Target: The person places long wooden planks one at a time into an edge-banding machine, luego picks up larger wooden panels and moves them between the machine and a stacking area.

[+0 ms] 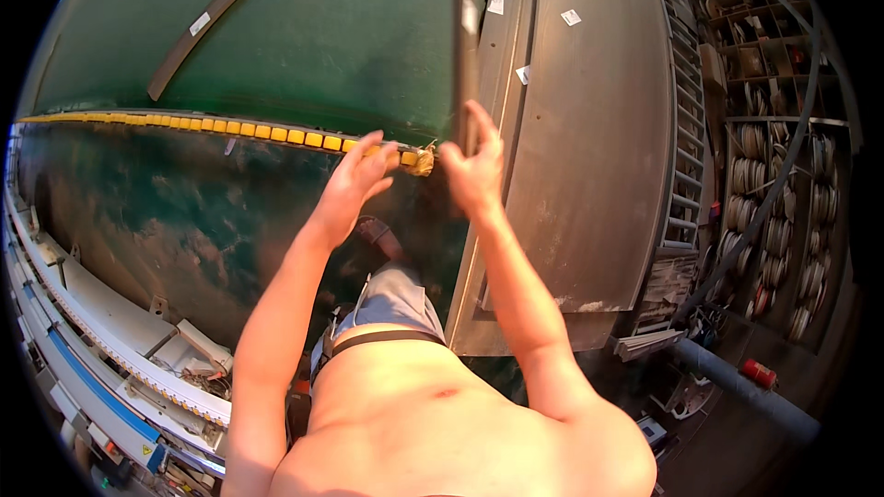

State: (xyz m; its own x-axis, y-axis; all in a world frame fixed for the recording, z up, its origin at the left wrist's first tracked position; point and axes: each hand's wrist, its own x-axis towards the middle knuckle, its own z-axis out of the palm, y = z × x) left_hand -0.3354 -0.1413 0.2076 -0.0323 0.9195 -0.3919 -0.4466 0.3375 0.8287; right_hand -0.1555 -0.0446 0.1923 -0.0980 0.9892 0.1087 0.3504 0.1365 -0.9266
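My right hand [477, 170] is at the near end of a long narrow brown board strip [468, 46] with a white label. The strip's end runs in between the thumb and fingers, and it is blurred by motion. My left hand [354, 179] is raised over the row of yellow rollers [281, 134], its fingers spread and nothing in them. Between my two hands lies the ragged, tattered end [424, 162] of that roller row. Whether the left fingertips touch the rollers cannot be made out.
Another labelled brown strip [216, 18] lies on the green surface [341, 28] at the far left. Large brown panels [589, 147] are stacked at right, beside a roller track [686, 147]. Shelves with coiled rolls [750, 166] stand beyond. A white machine [120, 313] runs along the left.
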